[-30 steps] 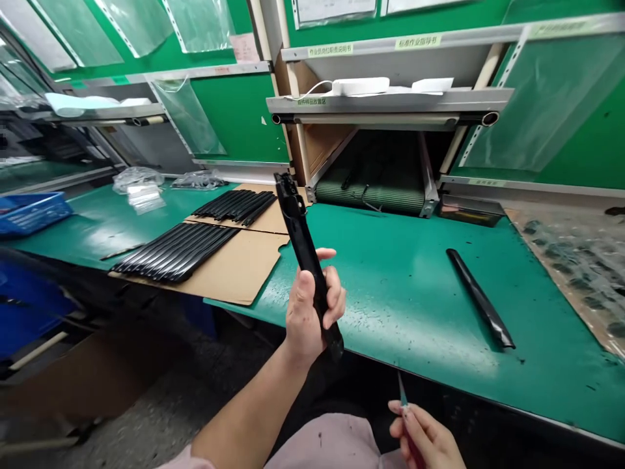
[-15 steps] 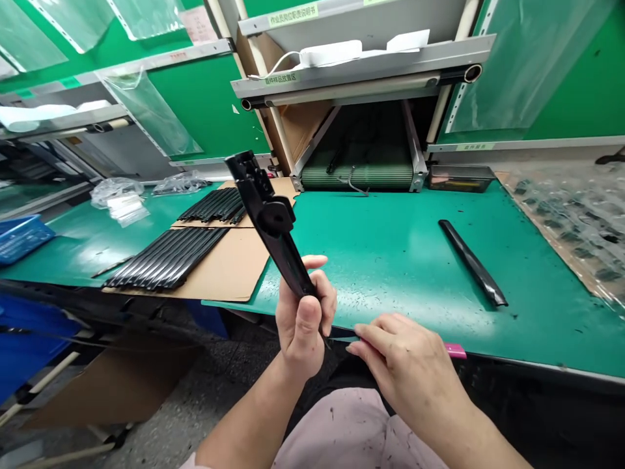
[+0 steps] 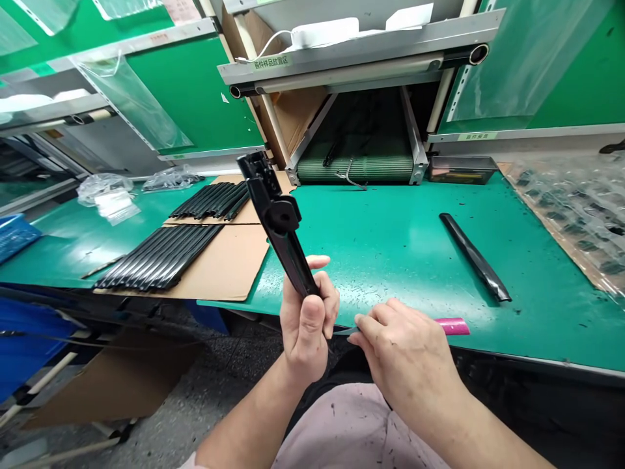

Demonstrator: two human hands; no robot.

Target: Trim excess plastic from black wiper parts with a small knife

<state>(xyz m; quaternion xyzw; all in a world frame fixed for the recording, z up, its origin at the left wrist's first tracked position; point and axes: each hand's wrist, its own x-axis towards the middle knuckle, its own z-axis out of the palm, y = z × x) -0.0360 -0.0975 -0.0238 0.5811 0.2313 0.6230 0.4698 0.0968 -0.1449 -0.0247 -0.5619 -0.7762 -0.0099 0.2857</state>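
Bright, cool-white light, apparently from above, fairly even over the bench (image 3: 385, 241). Glare lies in pale patches on its green top, broken and grainy near the front edge. Hard highlights run along the loose black strip (image 3: 473, 257); the black part (image 3: 288, 247) shows thin sheen, its finer detail lost in darkness. White device (image 3: 325, 34) nearly washed out. Deep shadow behind the conveyor belt (image 3: 364, 140); floor (image 3: 166, 404) dim. Left hand (image 3: 308, 326) and right hand (image 3: 410, 352) well lit, reasonably crisp. Wide-angle stretch toward the edges; far left soft.
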